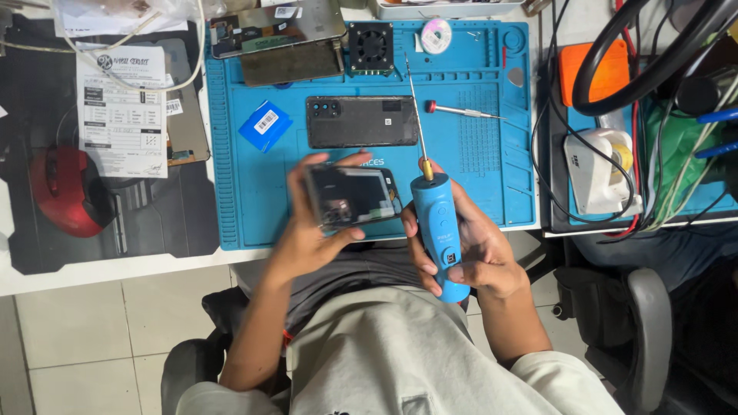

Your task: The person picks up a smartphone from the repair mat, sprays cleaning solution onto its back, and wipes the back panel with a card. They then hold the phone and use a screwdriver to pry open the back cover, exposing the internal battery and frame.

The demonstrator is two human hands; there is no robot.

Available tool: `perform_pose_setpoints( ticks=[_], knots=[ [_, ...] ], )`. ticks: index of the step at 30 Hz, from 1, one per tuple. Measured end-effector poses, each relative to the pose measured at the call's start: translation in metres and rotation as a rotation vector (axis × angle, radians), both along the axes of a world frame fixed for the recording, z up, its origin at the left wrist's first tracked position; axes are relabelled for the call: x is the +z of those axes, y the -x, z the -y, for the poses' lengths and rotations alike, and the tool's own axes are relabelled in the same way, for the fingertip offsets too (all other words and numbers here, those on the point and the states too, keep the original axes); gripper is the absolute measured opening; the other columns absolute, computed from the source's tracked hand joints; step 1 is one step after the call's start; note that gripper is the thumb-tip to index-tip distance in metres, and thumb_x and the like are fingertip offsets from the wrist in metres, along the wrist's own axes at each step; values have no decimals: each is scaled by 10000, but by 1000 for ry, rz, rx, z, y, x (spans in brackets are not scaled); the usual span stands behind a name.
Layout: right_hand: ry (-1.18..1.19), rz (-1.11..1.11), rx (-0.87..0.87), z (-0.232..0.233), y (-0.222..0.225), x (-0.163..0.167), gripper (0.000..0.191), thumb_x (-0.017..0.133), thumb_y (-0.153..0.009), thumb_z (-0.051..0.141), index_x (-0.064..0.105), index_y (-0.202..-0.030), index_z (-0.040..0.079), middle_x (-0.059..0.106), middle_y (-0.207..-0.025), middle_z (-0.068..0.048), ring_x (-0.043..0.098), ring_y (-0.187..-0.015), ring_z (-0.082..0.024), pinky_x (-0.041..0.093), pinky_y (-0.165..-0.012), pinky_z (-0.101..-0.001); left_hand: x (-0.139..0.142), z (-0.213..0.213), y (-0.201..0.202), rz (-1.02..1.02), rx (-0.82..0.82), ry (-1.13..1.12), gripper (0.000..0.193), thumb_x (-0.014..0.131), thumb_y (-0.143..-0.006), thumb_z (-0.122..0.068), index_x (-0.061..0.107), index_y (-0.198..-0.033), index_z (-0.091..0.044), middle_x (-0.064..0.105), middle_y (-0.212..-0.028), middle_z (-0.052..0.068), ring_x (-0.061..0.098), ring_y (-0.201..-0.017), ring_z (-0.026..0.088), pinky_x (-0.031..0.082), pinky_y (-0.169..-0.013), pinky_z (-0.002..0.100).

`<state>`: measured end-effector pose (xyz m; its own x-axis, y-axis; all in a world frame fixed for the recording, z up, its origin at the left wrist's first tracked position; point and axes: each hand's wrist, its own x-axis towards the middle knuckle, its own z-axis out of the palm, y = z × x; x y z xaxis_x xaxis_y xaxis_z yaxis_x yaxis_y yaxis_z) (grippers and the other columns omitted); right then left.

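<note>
Opened phone (pixel 352 196) clamped in left hand (pixel 307 230), blue electric screwdriver (pixel 438 230) gripped in right hand (pixel 477 253).

Held just above the near edge of the tabletop (pixel 100 261), over the blue ribbed work mat (pixel 492 177). Phone lying crosswise, long axis left to right, right end just beside the driver's barrel. Driver upright-tilted, thin metal bit (pixel 416 107) aimed away from the body, past the phone's far corner. Left hand nearer the phone, fingers curled over its top edge. Beyond the hands: dark glossy back cover (pixel 361 121), small red-capped hand screwdriver (pixel 461 111). Smooth plastic driver body, glassy phone, rubbery mat.
</note>
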<state>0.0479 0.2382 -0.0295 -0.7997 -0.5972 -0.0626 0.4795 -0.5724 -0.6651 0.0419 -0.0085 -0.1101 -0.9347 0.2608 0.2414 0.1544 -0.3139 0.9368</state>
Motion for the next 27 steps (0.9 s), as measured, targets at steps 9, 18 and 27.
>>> perform_pose_setpoints(
  ticks=[9,18,27],
  knots=[
    [-29,-45,28,1,4,-1,1108,691,-785,51,55,-1690,96,453,-1244,-248,571,-835,-242,566,-648,-369,23,52,-4,-75,292,898,879,989,-538,-340,560,-1235,-18,538,-1253,156,532,-1202,348,455,-1023,475],
    [-263,-111,-5,1,1,-12,687,676,-992,250,318,-1528,10,557,-983,-209,559,-668,-187,515,-620,-318,25,54,2,-118,267,1168,835,958,-536,-464,640,-1173,-27,525,-1218,165,455,-1164,346,371,-1010,499],
    [-199,-111,79,-10,-8,-27,651,677,-983,260,348,-1485,8,561,-973,-230,556,-644,-177,486,-595,-303,81,27,18,-138,256,408,393,796,-952,-142,671,-1302,-15,735,-1158,104,738,-1047,201,602,-907,325]
  ],
)
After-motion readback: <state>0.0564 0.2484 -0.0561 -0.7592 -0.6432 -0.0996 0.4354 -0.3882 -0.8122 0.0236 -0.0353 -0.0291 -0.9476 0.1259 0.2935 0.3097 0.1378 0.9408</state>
